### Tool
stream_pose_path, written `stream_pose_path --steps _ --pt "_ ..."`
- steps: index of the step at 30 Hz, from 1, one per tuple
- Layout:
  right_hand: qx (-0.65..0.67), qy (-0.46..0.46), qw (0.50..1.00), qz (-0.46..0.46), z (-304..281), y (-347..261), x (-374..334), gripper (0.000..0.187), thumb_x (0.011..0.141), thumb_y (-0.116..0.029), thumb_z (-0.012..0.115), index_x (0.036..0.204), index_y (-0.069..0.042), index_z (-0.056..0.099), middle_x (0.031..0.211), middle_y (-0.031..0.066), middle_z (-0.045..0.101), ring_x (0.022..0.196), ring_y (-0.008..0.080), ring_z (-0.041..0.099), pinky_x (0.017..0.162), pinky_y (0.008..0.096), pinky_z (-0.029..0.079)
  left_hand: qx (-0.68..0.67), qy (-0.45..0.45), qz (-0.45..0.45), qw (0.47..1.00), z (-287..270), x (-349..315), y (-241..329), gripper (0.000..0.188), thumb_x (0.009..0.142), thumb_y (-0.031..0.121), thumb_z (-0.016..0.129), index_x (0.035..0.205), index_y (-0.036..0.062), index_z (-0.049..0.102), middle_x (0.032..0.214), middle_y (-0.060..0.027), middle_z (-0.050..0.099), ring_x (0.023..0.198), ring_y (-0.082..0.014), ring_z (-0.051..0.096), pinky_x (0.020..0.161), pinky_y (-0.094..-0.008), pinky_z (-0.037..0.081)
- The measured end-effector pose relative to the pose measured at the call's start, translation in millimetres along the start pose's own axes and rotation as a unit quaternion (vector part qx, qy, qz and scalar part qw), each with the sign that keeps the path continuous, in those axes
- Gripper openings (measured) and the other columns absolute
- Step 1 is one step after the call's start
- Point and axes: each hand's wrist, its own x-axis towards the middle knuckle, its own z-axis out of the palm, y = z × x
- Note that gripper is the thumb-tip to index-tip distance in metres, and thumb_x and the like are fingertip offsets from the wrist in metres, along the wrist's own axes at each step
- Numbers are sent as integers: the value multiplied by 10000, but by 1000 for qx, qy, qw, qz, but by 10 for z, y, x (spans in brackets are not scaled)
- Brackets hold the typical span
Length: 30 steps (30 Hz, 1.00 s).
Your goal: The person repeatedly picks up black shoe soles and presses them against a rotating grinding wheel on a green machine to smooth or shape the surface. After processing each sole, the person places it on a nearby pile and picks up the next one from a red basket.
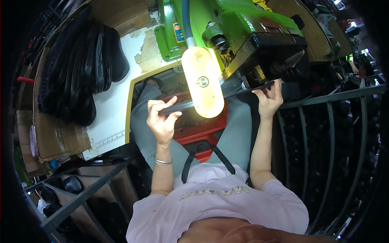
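A long black shoe sole (177, 107) lies across in front of me, seen nearly edge on. Its left end is between the thumb and fingers of my left hand (161, 121). My right hand (269, 99) pinches the sole's other end, close under the dark head (267, 54) of a green machine (251, 16). A glowing oval lamp (202, 99) on a flexible neck hides the middle of the sole. Where exactly the sole meets the machine is too dark to make out.
Several black soles (115, 56) stand stacked in a cardboard box (65, 141) on the white tabletop (109, 109) at left. Metal racks (328, 97) flank me on the right and lower left. A red machine part (202, 135) sits between my knees.
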Motion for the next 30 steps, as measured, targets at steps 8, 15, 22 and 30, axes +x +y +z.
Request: stream_pose_path --steps 8,15,22,30 --pt "-15 -32 997 -69 268 -141 -151 708 637 52 866 1273 16 557 1232 130 508 1073 235 588 863 351 590 7 9 16 1000 -388 4 -18 278 730 -5 801 861 -13 557 925 -64 437 840 -157 525 982 -531 532" --pt "-16 7 992 -122 17 -120 -132 662 743 45 800 1313 10 465 1245 169 477 1124 295 576 938 472 581 247 -20 94 964 97 64 284 440 541 152 923 816 33 601 841 -108 540 835 -272 575 914 -468 539" --pt "-40 49 998 -4 -498 67 147 700 749 92 782 1362 13 453 1193 122 540 961 209 643 854 325 577 184 6 133 974 808 130 -47 240 630 33 742 827 22 605 834 -125 579 807 -313 545 710 -410 470" --pt "-12 -20 999 -27 -14 -45 5 678 678 30 849 1285 46 548 1244 82 472 1029 200 602 850 329 602 190 18 67 979 139 143 99 399 579 31 888 818 11 570 784 -87 558 717 -223 540 643 -320 459"
